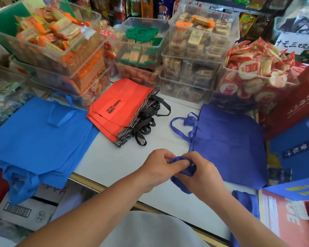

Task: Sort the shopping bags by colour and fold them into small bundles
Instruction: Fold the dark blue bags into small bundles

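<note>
Legible markings: the top orange-red shopping bag (pixel 121 106) carried black print reading "CLASSIC FASHION", with a smaller line beside it too fine to read. A white paper sign (pixel 292 44) at upper right bore the handwritten characters "十元三双". A dark label on the blue carton (pixel 296 150) at right read "黄梨汁". The red gift box (pixel 296 104) above it showed pale vertical characters that could not be made out. The cardboard box (pixel 25 211) at lower left carried a barcode with illegible digits.

My left hand (pixel 157 168) and right hand (pixel 202 177) are bare, like both forearms (pixel 100 207). At bottom centre of the frame shows my plain pale grey top (pixel 150 230).
</note>
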{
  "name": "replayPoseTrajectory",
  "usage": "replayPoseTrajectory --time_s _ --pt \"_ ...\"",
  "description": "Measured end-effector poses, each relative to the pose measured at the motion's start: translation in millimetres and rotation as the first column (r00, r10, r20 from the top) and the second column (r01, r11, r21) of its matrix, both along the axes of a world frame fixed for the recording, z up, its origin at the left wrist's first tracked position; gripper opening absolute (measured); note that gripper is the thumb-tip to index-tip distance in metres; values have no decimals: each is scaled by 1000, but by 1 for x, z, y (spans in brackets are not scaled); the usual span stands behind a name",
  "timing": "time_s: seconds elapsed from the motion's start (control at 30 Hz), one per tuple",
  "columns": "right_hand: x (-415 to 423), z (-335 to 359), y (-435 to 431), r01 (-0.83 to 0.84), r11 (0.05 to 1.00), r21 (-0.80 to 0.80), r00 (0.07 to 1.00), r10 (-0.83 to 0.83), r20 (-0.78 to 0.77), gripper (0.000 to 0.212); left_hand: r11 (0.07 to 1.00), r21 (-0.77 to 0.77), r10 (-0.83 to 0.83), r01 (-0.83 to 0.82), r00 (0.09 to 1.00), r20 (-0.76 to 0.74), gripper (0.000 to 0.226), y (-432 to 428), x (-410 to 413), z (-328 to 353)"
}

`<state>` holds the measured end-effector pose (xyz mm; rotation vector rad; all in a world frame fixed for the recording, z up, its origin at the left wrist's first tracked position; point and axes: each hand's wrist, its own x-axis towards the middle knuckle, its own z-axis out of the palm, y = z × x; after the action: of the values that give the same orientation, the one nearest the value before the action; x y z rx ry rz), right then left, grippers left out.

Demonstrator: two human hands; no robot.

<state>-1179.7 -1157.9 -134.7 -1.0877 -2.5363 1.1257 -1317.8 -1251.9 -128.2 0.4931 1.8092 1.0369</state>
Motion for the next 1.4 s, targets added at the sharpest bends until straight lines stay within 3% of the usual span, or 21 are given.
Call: replayPoseTrajectory --time_s 0.1,0.3,0.47,0.73,0.83,0.97,1.07,1.27,1.4 --pt "3 10 -4 28 986 -165 989 -52 -141 39 993 88 62 -75 988 143 38 -5 -14 -2" --pt "-5 17 -21 84 989 -123 942 -119 -315 41 977 189 23 -95 937 350 26 -17 -30 12" --pt "-13 22 -23 67 997 -35 960 -74 -271 42 985 173 -80 -1 884 460 30 -26 -51 25" --pt "-19 29 -37 55 974 -221 934 -128 -333 29 980 182 -168 87 848 503 18 -28 -64 26" --pt "-8 27 -40 25 991 -130 933 -70 -353 27 975 152 -215 164 877 429 13 -26 -57 28" --pt "7 25 -42 144 988 -53 901 -153 -405 36 950 169 -261 262 965 -31 3 -14 -28 28" --pt "25 31 -36 217 975 -41 883 -214 -418 43 942 206 -228 264 957 -182 5 -3 -1 29" --pt "84 35 7 249 932 -262 877 -332 -348 29 971 210 -120 113 993 21 5 36 55 28" --pt "130 32 38 172 964 -205 901 -238 -362 23 982 168 -126 84 959 255 27 63 97 32"
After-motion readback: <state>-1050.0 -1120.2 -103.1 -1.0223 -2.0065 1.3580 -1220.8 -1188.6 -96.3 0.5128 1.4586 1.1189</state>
